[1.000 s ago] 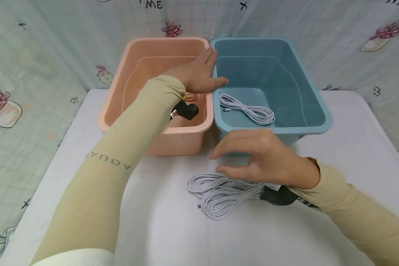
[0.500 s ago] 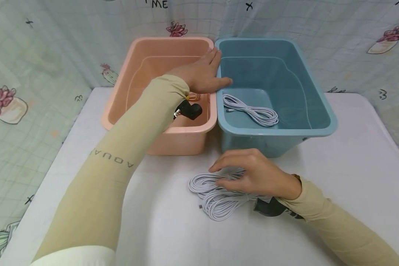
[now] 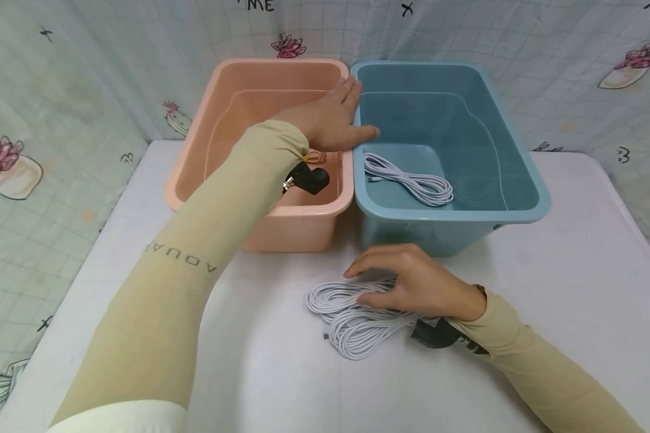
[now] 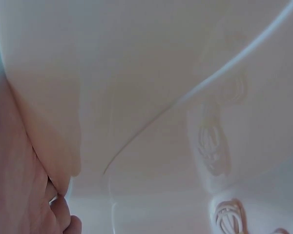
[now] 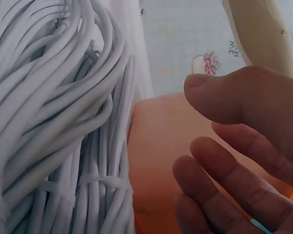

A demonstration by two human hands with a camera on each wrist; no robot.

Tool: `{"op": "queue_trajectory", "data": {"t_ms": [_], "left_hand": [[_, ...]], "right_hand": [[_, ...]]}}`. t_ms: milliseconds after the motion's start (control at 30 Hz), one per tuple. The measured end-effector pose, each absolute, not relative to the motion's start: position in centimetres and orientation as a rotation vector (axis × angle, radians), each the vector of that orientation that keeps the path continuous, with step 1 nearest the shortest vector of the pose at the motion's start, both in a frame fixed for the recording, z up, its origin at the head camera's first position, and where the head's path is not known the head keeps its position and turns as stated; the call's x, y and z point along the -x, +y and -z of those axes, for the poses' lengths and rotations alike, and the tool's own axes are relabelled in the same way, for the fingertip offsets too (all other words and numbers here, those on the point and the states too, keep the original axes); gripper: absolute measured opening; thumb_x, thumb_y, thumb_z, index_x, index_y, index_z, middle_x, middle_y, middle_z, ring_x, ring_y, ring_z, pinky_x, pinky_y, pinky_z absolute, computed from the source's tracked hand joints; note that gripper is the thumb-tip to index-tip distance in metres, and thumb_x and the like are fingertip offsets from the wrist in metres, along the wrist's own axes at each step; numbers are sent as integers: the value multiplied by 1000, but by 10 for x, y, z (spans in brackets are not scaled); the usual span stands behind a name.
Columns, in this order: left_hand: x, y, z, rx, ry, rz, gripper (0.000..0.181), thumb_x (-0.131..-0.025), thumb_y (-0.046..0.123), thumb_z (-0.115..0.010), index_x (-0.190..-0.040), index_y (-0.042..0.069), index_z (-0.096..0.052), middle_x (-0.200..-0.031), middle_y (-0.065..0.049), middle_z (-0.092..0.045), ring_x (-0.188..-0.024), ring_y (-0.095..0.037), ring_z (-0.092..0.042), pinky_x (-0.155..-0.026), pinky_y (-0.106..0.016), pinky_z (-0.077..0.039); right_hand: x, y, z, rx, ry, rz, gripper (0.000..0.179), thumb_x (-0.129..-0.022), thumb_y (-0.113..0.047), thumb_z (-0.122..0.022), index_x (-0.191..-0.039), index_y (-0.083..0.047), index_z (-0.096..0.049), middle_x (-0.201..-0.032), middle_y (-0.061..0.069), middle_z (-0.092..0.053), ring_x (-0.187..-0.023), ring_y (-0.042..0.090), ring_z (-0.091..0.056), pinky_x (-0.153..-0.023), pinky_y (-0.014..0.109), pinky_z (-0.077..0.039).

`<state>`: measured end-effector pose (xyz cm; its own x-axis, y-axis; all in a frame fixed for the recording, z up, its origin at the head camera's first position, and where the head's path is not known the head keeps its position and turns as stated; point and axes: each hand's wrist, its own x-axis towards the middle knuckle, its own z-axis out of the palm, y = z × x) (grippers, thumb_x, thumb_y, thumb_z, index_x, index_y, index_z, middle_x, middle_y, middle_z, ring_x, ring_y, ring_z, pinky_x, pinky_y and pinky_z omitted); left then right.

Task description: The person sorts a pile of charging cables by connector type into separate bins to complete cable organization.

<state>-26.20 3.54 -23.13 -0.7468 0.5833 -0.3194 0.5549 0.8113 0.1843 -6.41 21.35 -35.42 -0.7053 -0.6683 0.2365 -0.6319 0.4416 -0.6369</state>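
Note:
My left hand (image 3: 330, 117) rests, fingers straight, on the adjoining rims of a peach tub (image 3: 281, 66) and a blue tub (image 3: 449, 214). In front of the tubs, coiled white cables (image 3: 357, 334) lie bundled on the table. My right hand (image 3: 411, 279) hovers above them, its fingers loosely bent and the thumb apart. In the right wrist view the tied white coils (image 5: 53, 97) are beside the fingers, with a gap between. One white cable coil (image 3: 428, 187) lies inside the blue tub. A small orange-looking coil (image 3: 315, 157) shows in the peach tub, partly hidden by my left arm.
Both tubs stand side by side at the back of a white-covered table (image 3: 281, 373). A patterned sheet (image 3: 157, 36) hangs behind and at the sides. A black wrist camera (image 3: 310, 178) hangs under my left wrist, over the peach tub.
My right hand has come down and slightly left from in front of the blue tub to the white cables, then stayed almost still. My left hand keeps its place on the rims.

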Motion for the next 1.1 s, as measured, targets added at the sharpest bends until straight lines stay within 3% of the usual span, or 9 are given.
{"op": "queue_trajectory", "data": {"t_ms": [433, 800, 1100], "left_hand": [[263, 35, 232, -852, 2638, -119, 99, -101, 68, -30, -161, 11, 24, -171, -6, 29, -162, -22, 21, -135, -40, 5], [264, 36, 233, -844, 2631, -119, 99, -101, 67, -30, -161, 11, 24, -171, -5, 30, -162, -22, 23, -135, -40, 5], [263, 35, 232, -839, 2625, -122, 99, -101, 68, -30, -161, 11, 25, -170, -5, 31, -162, -22, 23, -135, -41, 5]], "right_hand": [[70, 215, 364, 1049, 2565, 979, 42, -82, -22, -89, -122, -20, -75, -117, -8, -75, -108, 10, -70, -94, 35, -59], [73, 216, 368, 1002, 2556, 941, 39, -84, -20, -86, -122, -20, -75, -113, -7, -75, -99, 7, -69, -88, 31, -60], [76, 219, 367, 971, 2513, 925, 40, -84, -21, -86, -122, -18, -75, -116, -7, -76, -101, 7, -71, -90, 29, -61]]}}
